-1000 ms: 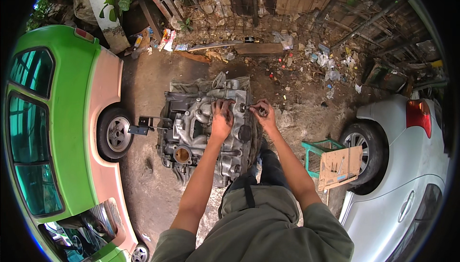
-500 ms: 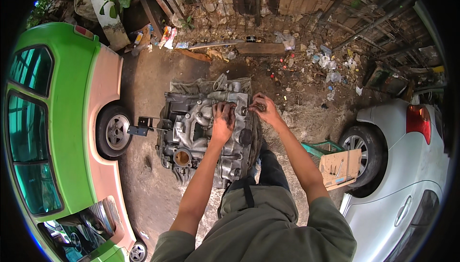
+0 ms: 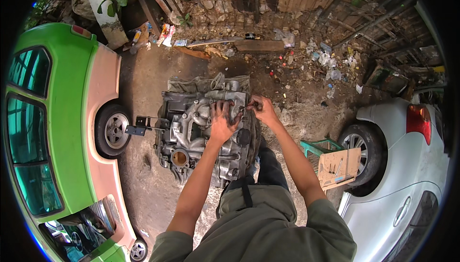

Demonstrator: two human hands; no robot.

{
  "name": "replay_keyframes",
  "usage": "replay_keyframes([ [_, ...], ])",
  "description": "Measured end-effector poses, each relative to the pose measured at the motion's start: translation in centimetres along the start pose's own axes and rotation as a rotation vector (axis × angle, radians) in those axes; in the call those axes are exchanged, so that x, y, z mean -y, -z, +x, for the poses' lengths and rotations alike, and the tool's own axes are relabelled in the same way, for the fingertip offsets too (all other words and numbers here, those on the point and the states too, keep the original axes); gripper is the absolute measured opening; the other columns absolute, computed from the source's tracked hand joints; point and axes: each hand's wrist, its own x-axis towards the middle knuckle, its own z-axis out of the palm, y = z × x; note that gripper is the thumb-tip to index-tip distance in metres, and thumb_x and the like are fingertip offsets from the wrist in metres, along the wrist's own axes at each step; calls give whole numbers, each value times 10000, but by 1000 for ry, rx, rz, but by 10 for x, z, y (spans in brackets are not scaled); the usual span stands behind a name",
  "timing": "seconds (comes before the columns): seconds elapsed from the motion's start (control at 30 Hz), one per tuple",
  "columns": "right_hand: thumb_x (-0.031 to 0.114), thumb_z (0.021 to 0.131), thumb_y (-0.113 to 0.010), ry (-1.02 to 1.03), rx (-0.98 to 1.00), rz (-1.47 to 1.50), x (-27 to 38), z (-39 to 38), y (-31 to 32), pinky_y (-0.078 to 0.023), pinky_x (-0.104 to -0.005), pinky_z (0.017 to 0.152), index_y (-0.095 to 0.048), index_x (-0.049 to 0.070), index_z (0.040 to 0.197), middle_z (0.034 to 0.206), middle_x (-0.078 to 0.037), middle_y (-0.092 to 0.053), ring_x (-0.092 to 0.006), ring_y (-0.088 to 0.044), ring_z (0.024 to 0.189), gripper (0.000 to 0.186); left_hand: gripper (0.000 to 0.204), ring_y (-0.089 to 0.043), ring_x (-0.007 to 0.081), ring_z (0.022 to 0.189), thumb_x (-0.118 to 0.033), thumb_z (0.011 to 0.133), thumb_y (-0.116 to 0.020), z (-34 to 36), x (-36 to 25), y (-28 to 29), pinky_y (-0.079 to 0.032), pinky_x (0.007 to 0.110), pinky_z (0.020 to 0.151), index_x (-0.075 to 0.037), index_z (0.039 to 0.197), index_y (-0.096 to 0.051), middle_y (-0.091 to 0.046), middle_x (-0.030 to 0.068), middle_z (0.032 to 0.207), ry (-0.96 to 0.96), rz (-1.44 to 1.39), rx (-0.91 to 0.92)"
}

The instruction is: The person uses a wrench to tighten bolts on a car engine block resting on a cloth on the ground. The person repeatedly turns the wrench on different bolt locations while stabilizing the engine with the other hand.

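A grey metal car engine [image 3: 191, 140] sits on the ground in front of me, its intake pipes and a round brown-lined opening [image 3: 180, 157] facing up. My left hand [image 3: 223, 118] rests on top of it, blackened fingers spread over the metal and the thumb out to the right. At the engine's upper right edge, my right hand [image 3: 261, 109] is closed in a pinch by the valve cover [image 3: 230, 148]. Whatever lies between those fingertips is too small to make out. A dark round cap [image 3: 243, 137] stands on the cover, below both hands.
A green and pink car [image 3: 72, 118] stands at the left, a silver car [image 3: 407, 166] at the right. Beside the silver car's wheel, a wooden board [image 3: 339, 167] with small tools leans at a green stool [image 3: 314, 146]. Litter and a plank [image 3: 261, 46] lie beyond the engine.
My left fingers have spread, with the thumb moving out to the right. My right hand has shifted slightly left, its fingertips still at the engine's edge.
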Motion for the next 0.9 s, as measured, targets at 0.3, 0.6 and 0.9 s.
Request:
replay_keyframes([
  [0.3, -207, 802, -581, -96, 138, 125, 2, 12, 10, -559, -343, 734, -573, -66, 891, 860, -121, -686, -181, -729, 924, 166, 488, -467, 460, 1142, -284, 782, -746, 4, -4, -4, -383, 603, 994, -74, 1171, -537, -501, 194, 1196, 99, 61, 44],
  [0.6, -206, 801, -568, -121, 157, 104, 1, 14, 12, -555, -333, 739, -581, -52, 905, 848, -109, -679, -185, -736, 938, 185, 500, -467, 465, 1139, -299, 789, -744, 4, -7, -3, -392, 588, 1005, -60, 1171, -527, -494, 196, 1185, 83, 62, 57],
  [0.9, -191, 790, -598, -171, 177, 91, -2, 20, 14, -526, -351, 690, -564, -45, 874, 830, -129, -699, -206, -749, 896, 171, 481, -459, 491, 1114, -226, 806, -740, 3, -11, 0, -415, 584, 957, -10, 1177, -523, -492, 242, 1157, 52, 66, 46],
])
